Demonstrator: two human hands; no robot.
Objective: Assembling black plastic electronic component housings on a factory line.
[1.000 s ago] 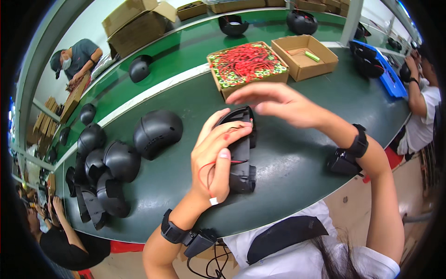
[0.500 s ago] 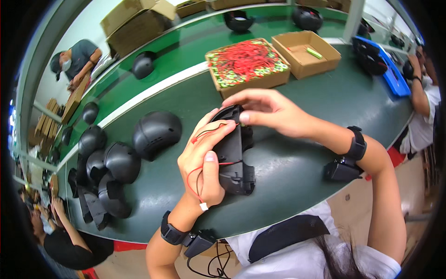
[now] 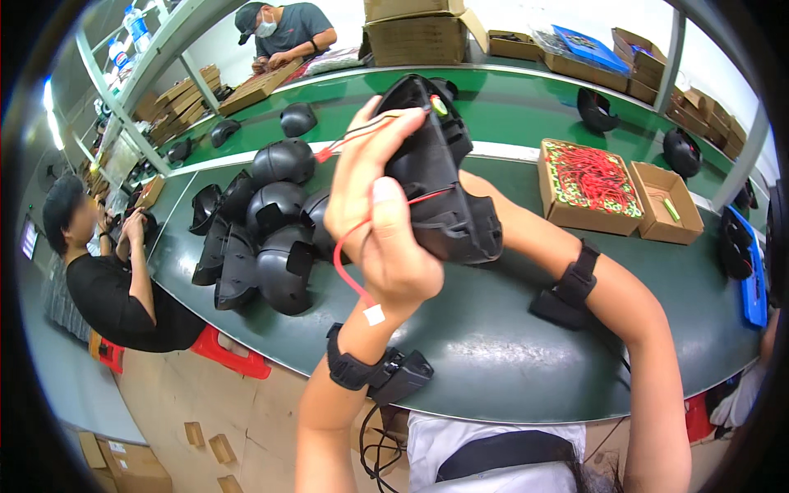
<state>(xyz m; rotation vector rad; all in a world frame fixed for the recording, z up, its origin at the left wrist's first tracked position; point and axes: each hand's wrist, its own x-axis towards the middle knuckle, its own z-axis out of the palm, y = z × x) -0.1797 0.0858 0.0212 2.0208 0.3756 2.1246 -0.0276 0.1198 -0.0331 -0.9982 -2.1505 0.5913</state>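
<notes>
My left hand (image 3: 380,230) is closed around a black plastic housing (image 3: 440,193), raised above the table and tilted with its ribbed inside showing. Thin red and black wires run across my fingers; one ends in a white plug (image 3: 374,315), another in a red plug (image 3: 322,154). A small green-and-white part (image 3: 439,105) sits inside the housing's upper end. Behind the housing goes my right forearm (image 3: 526,226); that hand's fingers are hidden, so whether they grip it cannot be seen. Both wrists wear black straps with small boxes.
Left of my hands lie several black rounded shells (image 3: 283,267) in a cluster. To the right stand a carton of red wires with green parts (image 3: 551,197) and a shallower carton (image 3: 694,226). A co-worker (image 3: 111,275) sits at the left; another (image 3: 304,29) works across the green bench.
The black housing has been lifted off the table and tilted up in my left hand. My right hand has gone from its top end to behind it. The view has swung leftward.
</notes>
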